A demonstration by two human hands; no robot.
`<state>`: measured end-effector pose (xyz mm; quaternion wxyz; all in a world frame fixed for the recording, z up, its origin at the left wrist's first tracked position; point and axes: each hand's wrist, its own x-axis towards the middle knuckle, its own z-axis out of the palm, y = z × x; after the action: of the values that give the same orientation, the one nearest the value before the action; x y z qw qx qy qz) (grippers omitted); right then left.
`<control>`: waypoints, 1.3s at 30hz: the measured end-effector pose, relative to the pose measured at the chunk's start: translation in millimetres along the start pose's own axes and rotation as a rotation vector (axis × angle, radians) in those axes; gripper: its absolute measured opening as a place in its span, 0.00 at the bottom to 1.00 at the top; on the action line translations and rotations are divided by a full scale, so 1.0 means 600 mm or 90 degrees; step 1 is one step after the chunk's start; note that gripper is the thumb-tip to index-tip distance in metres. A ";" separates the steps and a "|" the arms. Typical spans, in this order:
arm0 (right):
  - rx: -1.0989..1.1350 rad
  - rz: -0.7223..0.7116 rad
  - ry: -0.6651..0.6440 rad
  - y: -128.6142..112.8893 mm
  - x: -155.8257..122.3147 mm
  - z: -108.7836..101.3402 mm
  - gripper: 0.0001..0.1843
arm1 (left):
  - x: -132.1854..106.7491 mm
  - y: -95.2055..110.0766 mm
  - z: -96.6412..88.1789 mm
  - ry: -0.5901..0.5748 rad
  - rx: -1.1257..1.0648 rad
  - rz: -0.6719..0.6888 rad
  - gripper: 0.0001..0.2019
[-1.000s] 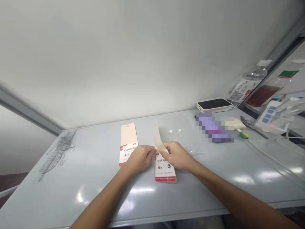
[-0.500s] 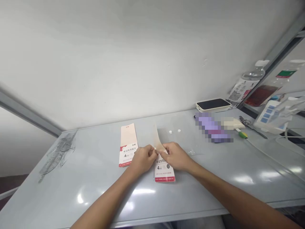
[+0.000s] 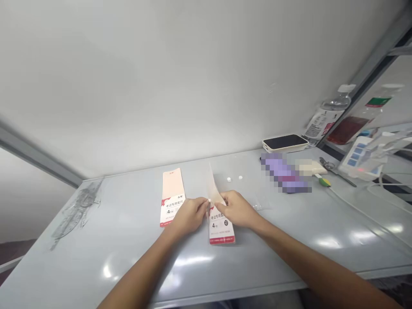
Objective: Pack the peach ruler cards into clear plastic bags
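A flat ruler-set packet [image 3: 222,230], with a white front, red lower band and pale upright flap, stands between my hands at the middle of the table. My right hand [image 3: 237,209] grips its right side, thumb across the front. With fingers pinched together, my left hand [image 3: 192,213] is at its left edge, beside a small white button-like piece [image 3: 210,200]. A second packet [image 3: 173,184] of the same kind lies flat to the left, its lower right partly covered by my left hand. Farther left is a bundle of clear rulers [image 3: 79,210].
Two small white round pieces [image 3: 229,179] and clear plastic film [image 3: 257,207] lie right of my hands. Beyond are a blurred purple item [image 3: 285,174], a phone [image 3: 286,142], a bottle [image 3: 328,116], a cable [image 3: 350,210] and a power strip [image 3: 357,159]. A wall borders the back.
My left hand's fingers have straightened and drawn slightly left from the packet's edge, uncovering more of its front. The right hand keeps its grip. The view has shifted slightly.
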<state>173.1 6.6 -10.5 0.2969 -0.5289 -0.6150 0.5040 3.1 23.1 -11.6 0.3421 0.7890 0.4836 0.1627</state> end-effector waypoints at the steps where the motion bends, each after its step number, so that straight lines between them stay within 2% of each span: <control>1: -0.001 0.002 0.002 -0.001 0.000 -0.001 0.10 | 0.000 0.002 -0.003 -0.005 0.006 0.005 0.19; 16: -0.023 0.003 0.008 -0.004 -0.005 0.001 0.12 | 0.000 0.000 0.005 0.027 0.009 0.006 0.19; 22: -0.032 0.008 0.007 -0.002 -0.005 0.003 0.12 | 0.001 0.000 0.009 0.030 -0.004 -0.022 0.18; 29: -0.064 0.004 0.033 -0.001 -0.004 0.008 0.13 | 0.008 -0.002 0.022 0.064 -0.034 -0.106 0.12; 39: -0.062 0.000 0.056 0.003 -0.002 0.017 0.13 | 0.010 0.002 0.026 0.089 -0.028 -0.133 0.09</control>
<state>165.1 2.3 -15.1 0.2974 -0.5645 -0.6250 0.4498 16.1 22.3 -22.6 0.3398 0.7137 0.5819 0.1911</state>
